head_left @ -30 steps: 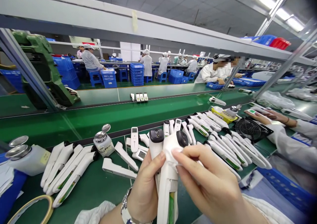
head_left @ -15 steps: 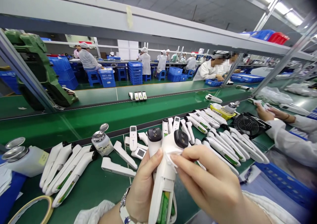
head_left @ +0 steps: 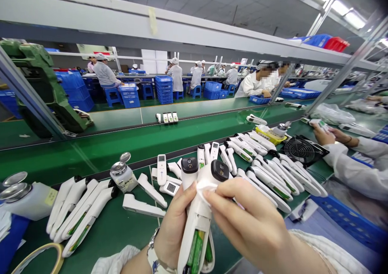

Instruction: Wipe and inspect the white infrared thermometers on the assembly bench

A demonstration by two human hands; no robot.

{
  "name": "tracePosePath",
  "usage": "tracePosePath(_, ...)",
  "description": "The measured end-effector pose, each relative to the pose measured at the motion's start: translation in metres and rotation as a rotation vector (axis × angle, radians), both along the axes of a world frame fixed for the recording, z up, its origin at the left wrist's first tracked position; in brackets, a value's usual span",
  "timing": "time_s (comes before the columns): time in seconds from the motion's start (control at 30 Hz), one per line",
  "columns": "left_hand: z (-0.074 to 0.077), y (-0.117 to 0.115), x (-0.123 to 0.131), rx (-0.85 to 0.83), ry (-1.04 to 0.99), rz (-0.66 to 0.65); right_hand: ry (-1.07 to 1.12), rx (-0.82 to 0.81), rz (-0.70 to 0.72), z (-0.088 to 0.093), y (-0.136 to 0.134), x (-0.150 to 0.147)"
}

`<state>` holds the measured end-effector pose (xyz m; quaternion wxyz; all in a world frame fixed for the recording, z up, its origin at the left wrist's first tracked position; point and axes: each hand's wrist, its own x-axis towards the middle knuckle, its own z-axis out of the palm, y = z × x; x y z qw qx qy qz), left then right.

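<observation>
Front thermometer [head_left: 198, 214]: right here, near middle, held up above the bench, black head at the top, handle pointing nearer, green batteries [head_left: 197, 247] showing in the open compartment.
Second thermometer [head_left: 188, 178]: tucked close behind and to the left, black head up too.
Left hand [head_left: 172, 223]: closed around the front thermometer, thumb near its neck, and seemingly around the second one as well; watch [head_left: 153, 251] on the wrist.
Right hand [head_left: 254, 215]: thumb and finger pinching a white cloth [head_left: 206, 189], and that's touching the front thermometer just below its head.
Left side: four thermometers [head_left: 91, 221] slanting side by side, a small bottle [head_left: 125, 180] just beyond them, a tape roll [head_left: 59, 258] nearest.
Right side: a big spread of thermometers [head_left: 269, 181], then a black fan [head_left: 300, 148] and a yellow tray [head_left: 275, 140] farther off.
Far right: a co-worker's hands [head_left: 323, 133] around a white device.
Far side: green belt [head_left: 121, 140], four more thermometers [head_left: 169, 118] beyond.
</observation>
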<state>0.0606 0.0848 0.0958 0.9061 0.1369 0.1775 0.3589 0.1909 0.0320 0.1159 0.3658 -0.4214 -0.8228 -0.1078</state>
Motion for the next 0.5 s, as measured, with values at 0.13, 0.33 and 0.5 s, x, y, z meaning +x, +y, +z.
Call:
tracePosePath(0.13, -0.004, 0.001, 0.001, -0.03, 0.107, -0.033, 0.082, 0.139, -0.117, 0.009, -0.009, 0.009)
tracePosePath(0.33, -0.011, 0.006, 0.0, -0.051, 0.149, -0.066, 0.01, 0.219, -0.226, 0.016, -0.013, 0.015)
tracePosePath(0.5, -0.011, 0.003, 0.0, -0.093, -0.045, -0.111, -0.068, 0.119, -0.011, 0.006, -0.004, 0.014)
